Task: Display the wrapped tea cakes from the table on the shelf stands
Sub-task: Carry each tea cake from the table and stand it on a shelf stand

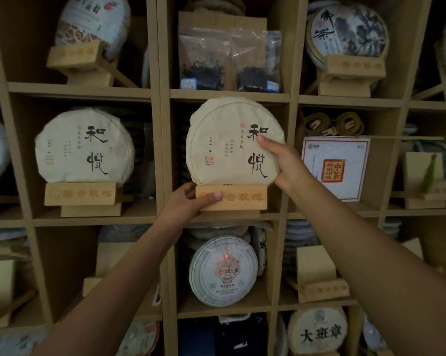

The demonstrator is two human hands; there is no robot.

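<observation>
From the head camera, a round cream paper-wrapped tea cake with black brush characters [233, 141] stands upright on a light wooden display stand with engraved lettering [236, 197] in the middle cubby of the tan wooden shelf [229, 95]. The right hand [281, 160] grips the cake's lower right edge, thumb pressed on its face. The left hand [191, 201] clasps the stand's left end, just below the cake.

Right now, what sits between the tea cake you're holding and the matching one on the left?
In the head view, only a shelf divider separates the held tea cake from the matching cake.
</observation>
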